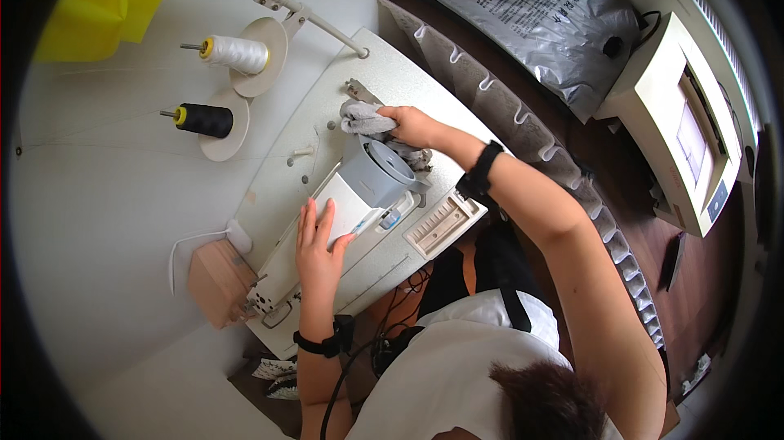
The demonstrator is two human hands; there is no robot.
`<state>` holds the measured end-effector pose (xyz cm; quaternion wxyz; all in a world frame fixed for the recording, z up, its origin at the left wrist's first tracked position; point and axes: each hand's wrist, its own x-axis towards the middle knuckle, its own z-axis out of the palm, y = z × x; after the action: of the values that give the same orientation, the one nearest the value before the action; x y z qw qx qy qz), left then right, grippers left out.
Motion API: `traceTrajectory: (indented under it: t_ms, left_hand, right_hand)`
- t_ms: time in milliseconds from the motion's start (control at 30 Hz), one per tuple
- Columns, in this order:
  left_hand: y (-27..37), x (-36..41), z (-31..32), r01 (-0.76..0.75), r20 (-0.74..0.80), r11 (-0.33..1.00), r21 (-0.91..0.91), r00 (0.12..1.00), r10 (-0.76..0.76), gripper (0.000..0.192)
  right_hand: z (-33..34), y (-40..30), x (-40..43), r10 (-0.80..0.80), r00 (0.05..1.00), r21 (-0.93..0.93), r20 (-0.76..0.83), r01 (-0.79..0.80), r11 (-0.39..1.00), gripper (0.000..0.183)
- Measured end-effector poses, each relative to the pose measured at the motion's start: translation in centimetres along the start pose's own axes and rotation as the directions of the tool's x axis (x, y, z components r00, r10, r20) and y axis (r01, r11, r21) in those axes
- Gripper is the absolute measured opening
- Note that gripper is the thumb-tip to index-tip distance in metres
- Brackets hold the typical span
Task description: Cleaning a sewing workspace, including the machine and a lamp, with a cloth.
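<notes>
An industrial sewing machine (343, 207) with a white arm and a grey handwheel end is set in a speckled white table (392, 66). My left hand (320, 238) rests with spread fingers on the top of its arm, holding nothing. Beyond the handwheel end, my right hand (410, 126) grips a grey cloth (366, 117), bunched at its fingertips. More crumpled grey material lies under that hand, beside the handwheel. A worn, flat strip (362, 91) shows just past the cloth; its kind is unclear.
White (239, 54) and black (208, 120) thread cones stand on a rod stand. A ribbed tray (441, 226) is at the table's near edge, a wooden box (220, 281) beyond the machine's head end. Right of the table are a ruffled cover (484, 85), silver plastic bag (520, 17) and cream monitor (680, 128).
</notes>
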<state>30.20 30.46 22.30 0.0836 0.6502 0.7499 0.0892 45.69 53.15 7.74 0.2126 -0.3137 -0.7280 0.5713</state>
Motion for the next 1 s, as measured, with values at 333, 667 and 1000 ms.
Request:
traceTrajectory:
  t_ms: [333,667,1000]
  left_hand:
    - [-0.1,0.2,0.1,-0.007,0.003,1.000,0.016,1.000,0.007,0.062]
    - [-0.9,-0.2,0.7,-0.060,-0.031,0.997,0.039,0.998,0.061,0.063]
    - [-2.0,-1.3,-0.1,-0.154,0.044,0.988,-0.033,0.987,0.155,0.065]
  right_hand:
    - [1.5,-4.0,-9.1,-0.081,0.946,-0.096,-0.315,0.053,0.994,0.033]
    - [8.9,-3.1,-15.9,0.339,0.736,0.218,-0.586,-0.260,0.941,0.033]
    - [11.9,0.0,-16.0,0.193,0.834,-0.119,-0.517,-0.294,0.948,0.036]
